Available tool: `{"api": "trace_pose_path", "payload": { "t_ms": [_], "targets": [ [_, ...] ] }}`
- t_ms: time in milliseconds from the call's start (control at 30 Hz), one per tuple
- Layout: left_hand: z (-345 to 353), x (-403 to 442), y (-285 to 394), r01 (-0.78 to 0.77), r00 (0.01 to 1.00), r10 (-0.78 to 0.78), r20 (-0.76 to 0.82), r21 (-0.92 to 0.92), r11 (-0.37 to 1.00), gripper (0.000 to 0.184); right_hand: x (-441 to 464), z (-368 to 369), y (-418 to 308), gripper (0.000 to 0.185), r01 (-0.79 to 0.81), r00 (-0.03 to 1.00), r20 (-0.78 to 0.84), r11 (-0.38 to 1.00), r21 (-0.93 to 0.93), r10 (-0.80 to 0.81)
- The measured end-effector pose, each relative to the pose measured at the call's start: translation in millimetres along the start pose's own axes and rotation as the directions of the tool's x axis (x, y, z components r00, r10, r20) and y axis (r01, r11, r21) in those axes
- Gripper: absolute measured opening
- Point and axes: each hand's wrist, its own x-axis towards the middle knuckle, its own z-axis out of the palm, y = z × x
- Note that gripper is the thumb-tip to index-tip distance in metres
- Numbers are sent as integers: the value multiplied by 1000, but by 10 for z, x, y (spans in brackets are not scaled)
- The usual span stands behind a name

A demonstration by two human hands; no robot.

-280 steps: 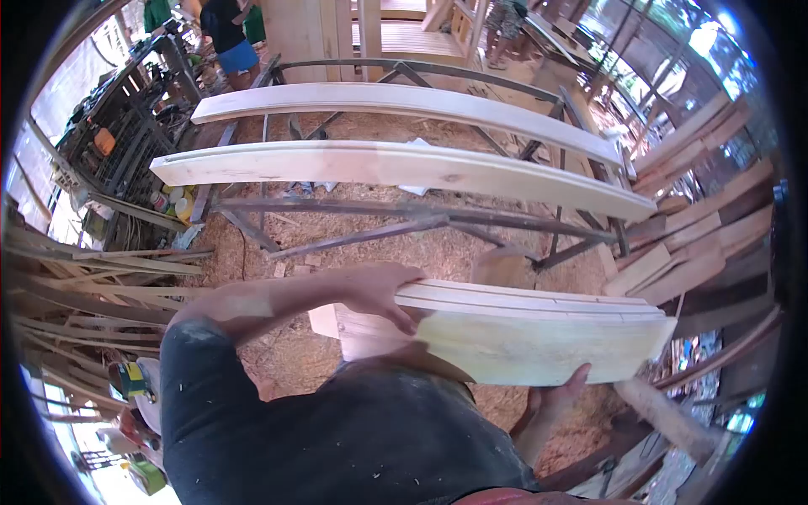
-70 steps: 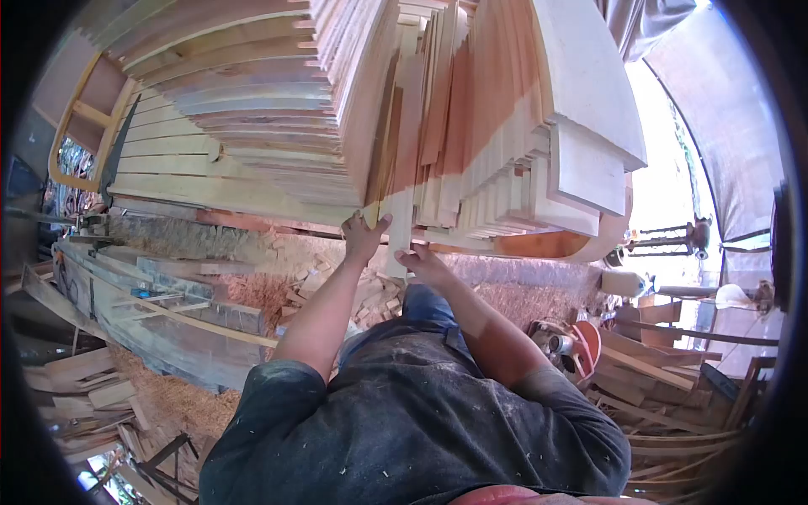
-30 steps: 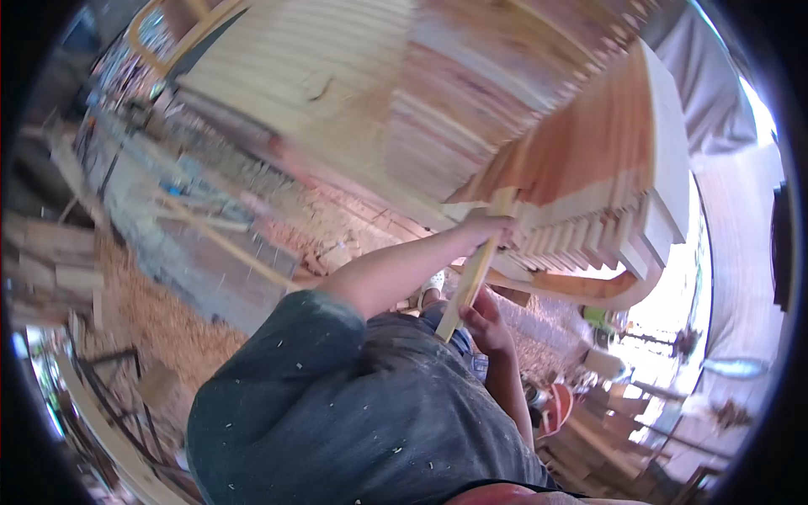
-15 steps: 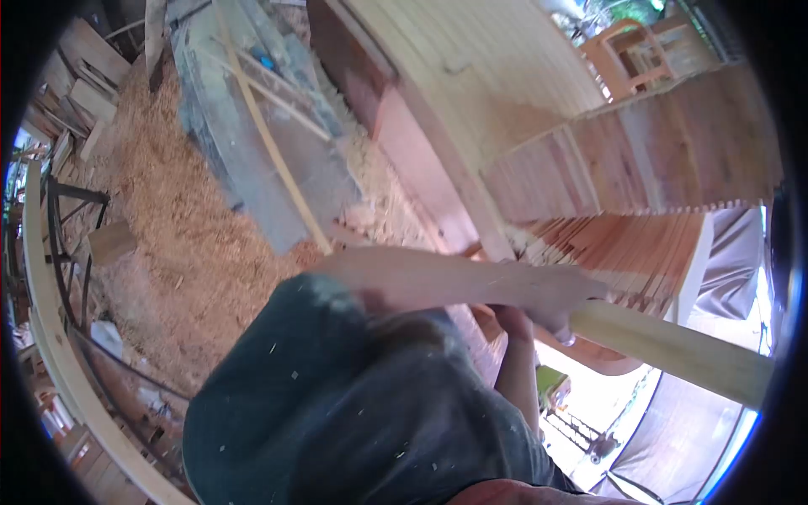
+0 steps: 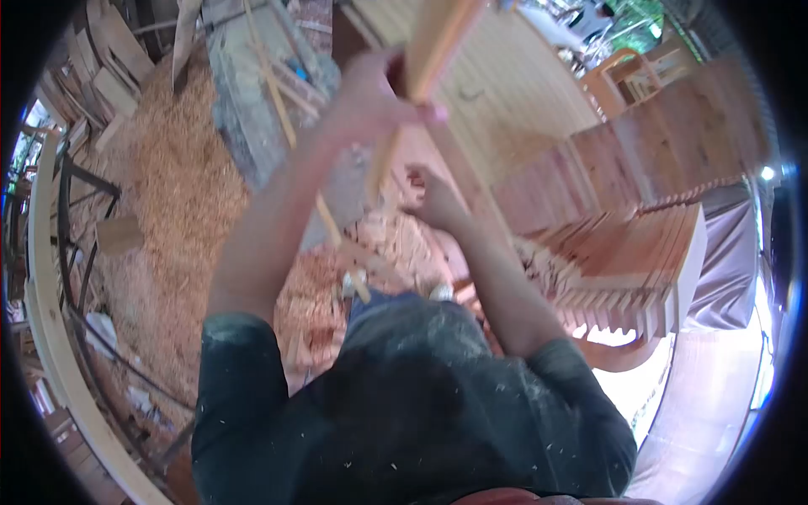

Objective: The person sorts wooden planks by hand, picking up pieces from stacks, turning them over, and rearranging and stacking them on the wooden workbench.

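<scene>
My left hand (image 5: 368, 99) is wrapped around a pale wooden board (image 5: 439, 44), held raised in front of me. The board slants from the top of the view down toward the wood shavings, and its upper part is blurred. Just right of the board's lower end is my right hand (image 5: 438, 202), its fingers loosely curled and apart, with nothing visible in them. A large pale wooden tabletop (image 5: 505, 93) lies beyond my right hand. On its right side stands a row of stacked curved wooden pieces (image 5: 623, 252).
Wood shavings (image 5: 185, 185) cover the floor at left. A dusty grey sheet (image 5: 244, 93) with thin wooden strips lies ahead. Boards (image 5: 109, 50) lean at the far left, near a dark metal frame (image 5: 63, 210). A wooden chair frame (image 5: 623, 80) stands at the back right.
My left hand has swung the board from the right side to the front and raised it. My right hand has moved up and forward from beside my body. My view has shifted slightly.
</scene>
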Motion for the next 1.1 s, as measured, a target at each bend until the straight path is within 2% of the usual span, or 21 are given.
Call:
{"api": "trace_pose_path", "payload": {
  "t_ms": [133,200,233,300,333,367,433,467,500,533,667,800,867,900,967,1033,1100],
  "targets": [
    [-203,-269,-165,46,996,-52,-72,-75,996,59,-406,-78,52,78,-186,976,129,978,93,174],
    [-247,-392,-416,61,994,-72,-84,-132,989,60,-613,-75,294,80,-291,938,195,957,-4,286],
    [-237,-514,-499,127,987,-134,-89,-82,989,61,-750,-72,479,81,-331,916,222,942,-57,335],
    [-271,-566,-600,198,976,-192,-107,48,979,65,-1071,99,1425,90,-211,925,236,918,-335,299],
    [-279,-548,-645,178,975,-174,-136,14,984,65,-1232,-2,1426,100,-383,851,263,879,-283,455],
    [-263,-560,-666,153,974,-155,-163,-23,988,65,-1454,78,1817,101,-326,873,213,849,-415,439],
    [-290,-526,-584,182,966,-186,-180,-40,982,66,-1643,-157,1885,81,-395,820,339,885,-246,461],
    [-317,-429,-442,195,960,-191,-205,-1,981,65,-1845,-203,2089,66,-380,854,268,887,-262,445],
    [-290,-408,-393,226,952,-217,-213,18,974,65,-1894,-270,2027,57,-447,845,217,868,-215,488],
    [-256,-383,-361,263,943,-250,-218,33,964,64,-1945,-286,2078,53,-526,820,206,845,-97,534],
    [-179,-349,-376,196,954,-189,-231,10,980,68,-2023,-450,2110,50,-524,840,118,848,-74,529],
    [-278,-377,-725,97,957,-124,-264,-114,989,68,-2085,-359,2253,50,-497,846,94,839,-221,525],
    [-327,-286,-548,39,953,-46,-301,-27,999,69,-2097,-313,2267,49,-428,870,121,856,-290,477],
    [-359,-250,-411,72,956,-62,-288,23,997,69,-2145,-276,2278,49,-364,895,144,879,-308,421],
    [-406,-209,-289,78,961,-52,-272,88,993,67,-2119,-241,2081,45,-542,824,110,830,-133,556],
    [-427,-179,-252,40,965,-9,-261,113,993,65,-2183,-110,2205,45,-577,806,108,813,-78,582],
    [-408,-206,-260,129,959,-107,-261,68,989,68,-2250,-87,2120,46,-591,802,55,804,-65,595]
  ]
}}
